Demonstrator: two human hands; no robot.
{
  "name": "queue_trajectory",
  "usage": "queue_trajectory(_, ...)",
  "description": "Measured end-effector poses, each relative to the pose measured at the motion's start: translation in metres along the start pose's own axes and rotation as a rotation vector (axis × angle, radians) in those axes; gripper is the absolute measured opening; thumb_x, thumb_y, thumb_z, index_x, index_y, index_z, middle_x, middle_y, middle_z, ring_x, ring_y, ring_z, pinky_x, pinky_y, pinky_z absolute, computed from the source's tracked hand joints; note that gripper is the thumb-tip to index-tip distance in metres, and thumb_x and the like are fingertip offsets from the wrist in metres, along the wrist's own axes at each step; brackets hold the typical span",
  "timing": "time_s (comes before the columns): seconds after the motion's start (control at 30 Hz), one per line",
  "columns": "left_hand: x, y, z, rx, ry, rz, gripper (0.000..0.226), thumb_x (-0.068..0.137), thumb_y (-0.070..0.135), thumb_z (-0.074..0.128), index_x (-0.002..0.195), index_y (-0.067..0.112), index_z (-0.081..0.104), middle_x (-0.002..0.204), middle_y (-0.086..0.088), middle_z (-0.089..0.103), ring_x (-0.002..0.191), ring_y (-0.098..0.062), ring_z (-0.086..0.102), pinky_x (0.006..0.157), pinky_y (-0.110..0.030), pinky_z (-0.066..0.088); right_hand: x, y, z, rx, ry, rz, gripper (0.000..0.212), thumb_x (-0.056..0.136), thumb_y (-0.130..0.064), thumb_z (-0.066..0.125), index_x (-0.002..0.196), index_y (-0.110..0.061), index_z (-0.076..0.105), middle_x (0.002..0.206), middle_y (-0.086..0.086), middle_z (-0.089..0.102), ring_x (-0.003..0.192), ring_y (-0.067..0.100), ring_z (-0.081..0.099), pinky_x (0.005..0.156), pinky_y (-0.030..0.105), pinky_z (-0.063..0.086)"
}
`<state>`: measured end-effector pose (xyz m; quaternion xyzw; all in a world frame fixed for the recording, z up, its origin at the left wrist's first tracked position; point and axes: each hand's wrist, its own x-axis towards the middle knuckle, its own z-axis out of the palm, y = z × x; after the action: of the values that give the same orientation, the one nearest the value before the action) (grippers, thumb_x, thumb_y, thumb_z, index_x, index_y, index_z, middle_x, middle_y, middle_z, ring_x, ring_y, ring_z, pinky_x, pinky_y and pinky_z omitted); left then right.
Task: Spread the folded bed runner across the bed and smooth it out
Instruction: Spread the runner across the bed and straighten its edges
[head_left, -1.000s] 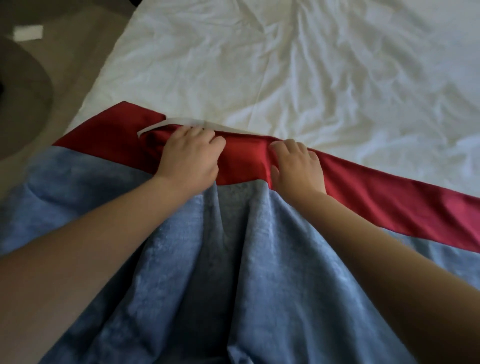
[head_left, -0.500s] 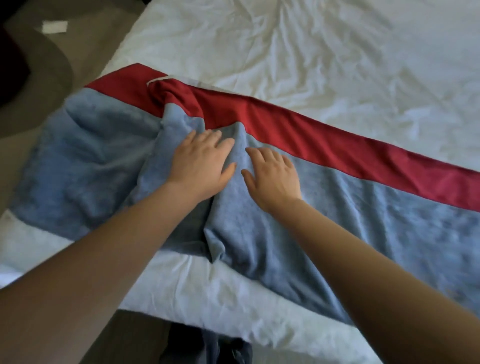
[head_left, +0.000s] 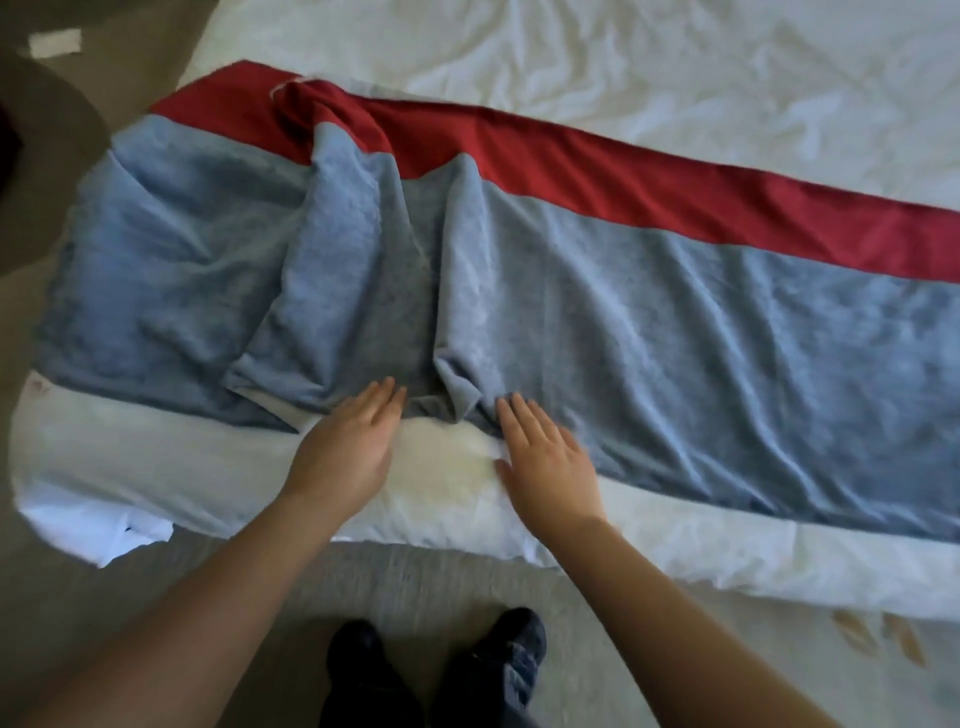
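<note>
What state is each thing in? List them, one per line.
bed runner: unrolled across the bed, still bunched in pleats near its middle-left
red border: flat on the right, twisted at the left end
bed sheet: wrinkled
left hand: open, flat, fingertips at the runner's near edge
right hand: open, flat, fingertips at the runner's near edge

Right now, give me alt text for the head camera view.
Two open hands, left and right, press flat at the near edge of a bunched blue-and-red runner lying across a white bed. Dark shoes show below.
</note>
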<state>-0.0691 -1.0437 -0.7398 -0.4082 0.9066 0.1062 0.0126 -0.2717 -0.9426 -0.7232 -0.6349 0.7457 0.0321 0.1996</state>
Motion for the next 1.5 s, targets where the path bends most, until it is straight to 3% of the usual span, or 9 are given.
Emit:
queue_trajectory(0.1, 0.012, -0.022, 0.002, 0.143, 0.062, 0.13, 0.04, 0.069, -0.006, 0.069, 0.108, -0.005, 0.068, 0.112, -0.024, 0.066, 0.096, -0.035, 0.069, 0.075, -0.046, 0.056, 0.004, 0.001, 0.009, -0.088, 0.119, 0.017, 0.061, 0.084, -0.016, 0.066, 0.14, -0.01, 0.044, 0.141, 0.009, 0.049, 0.126, 0.023, 0.052, 0.096, 0.034, 0.046)
queue_trajectory(0.3, 0.016, -0.076, -0.025, 0.231, 0.144, 0.299, 0.043, 0.072, 0.002, 0.033, 0.092, -0.008, 0.069, 0.095, -0.027, 0.07, 0.072, -0.036, 0.071, 0.048, -0.043, 0.056, 0.011, 0.006, 0.006, -0.219, 0.061, 0.072, 0.059, 0.098, -0.01, 0.039, 0.151, -0.008, 0.011, 0.156, 0.011, 0.021, 0.142, 0.025, 0.026, 0.11, 0.036, 0.034)
queue_trajectory(0.37, 0.011, -0.096, -0.04, 0.256, 0.072, 0.192, 0.03, 0.07, -0.008, 0.049, 0.093, -0.011, 0.067, 0.1, -0.03, 0.068, 0.077, -0.042, 0.07, 0.054, -0.05, 0.057, 0.009, 0.003, 0.004, -0.228, 0.055, 0.106, 0.062, 0.096, -0.009, 0.044, 0.15, -0.008, 0.013, 0.153, 0.012, 0.027, 0.138, 0.026, 0.032, 0.105, 0.035, 0.039)
queue_trajectory(0.47, 0.007, -0.133, -0.058, 0.274, -0.192, 0.026, 0.061, 0.049, -0.009, 0.083, 0.107, -0.005, 0.062, 0.113, -0.024, 0.064, 0.095, -0.039, 0.066, 0.071, -0.051, 0.055, 0.001, -0.001, 0.0, -0.21, 0.086, 0.127, 0.07, 0.089, -0.003, 0.054, 0.149, -0.009, 0.018, 0.144, 0.007, 0.042, 0.127, 0.023, 0.046, 0.095, 0.032, 0.043)
queue_trajectory(0.57, 0.007, -0.144, -0.059, 0.35, -0.292, 0.0, 0.064, 0.048, 0.003, 0.089, 0.106, 0.001, 0.061, 0.107, -0.018, 0.065, 0.092, -0.036, 0.067, 0.068, -0.047, 0.055, -0.007, -0.002, 0.004, -0.187, 0.128, 0.123, 0.074, 0.083, 0.002, 0.056, 0.148, -0.012, 0.024, 0.135, 0.005, 0.052, 0.118, 0.025, 0.053, 0.089, 0.033, 0.046)
queue_trajectory(0.73, 0.009, -0.104, -0.041, 0.302, 0.061, 0.14, 0.036, 0.068, -0.007, 0.06, 0.103, 0.0, 0.064, 0.093, -0.022, 0.068, 0.073, -0.038, 0.067, 0.053, -0.043, 0.053, -0.013, 0.003, 0.013, -0.283, 0.38, -0.007, 0.044, 0.058, 0.004, 0.071, 0.097, -0.012, 0.058, 0.082, 0.003, 0.056, 0.065, 0.02, 0.051, 0.052, 0.027, 0.039)
queue_trajectory(0.9, 0.007, -0.049, -0.024, 0.371, 0.272, 0.617, 0.017, 0.075, -0.007, 0.05, 0.072, 0.009, 0.056, 0.067, -0.009, 0.052, 0.057, -0.027, 0.052, 0.047, -0.035, 0.044, -0.002, 0.001, 0.014, -0.31, 0.414, -0.201, 0.028, 0.052, 0.0, 0.072, 0.072, -0.015, 0.059, 0.064, 0.0, 0.053, 0.053, 0.02, 0.049, 0.049, 0.026, 0.022)
queue_trajectory(1.17, 0.025, -0.039, -0.012, 0.35, 0.184, 0.414, 0.009, 0.069, 0.001, 0.053, 0.07, 0.009, 0.059, 0.064, -0.011, 0.052, 0.053, -0.029, 0.055, 0.04, -0.032, 0.042, 0.013, 0.009, 0.013, -0.289, 0.359, -0.135, 0.028, 0.045, 0.0, 0.076, 0.059, -0.014, 0.056, 0.053, 0.0, 0.052, 0.041, 0.018, 0.045, 0.042, 0.021, 0.019)
queue_trajectory(1.5, -0.01, -0.05, -0.009, 0.261, 0.21, 0.532, 0.018, 0.067, -0.005, 0.063, 0.06, 0.009, 0.054, 0.057, -0.007, 0.047, 0.046, -0.025, 0.048, 0.038, -0.029, 0.033, -0.015, 0.003, 0.025, -0.183, 0.537, -0.302, 0.012, 0.066, -0.006, 0.06, 0.076, -0.012, 0.058, 0.069, 0.003, 0.056, 0.055, 0.021, 0.049, 0.045, 0.027, 0.032)
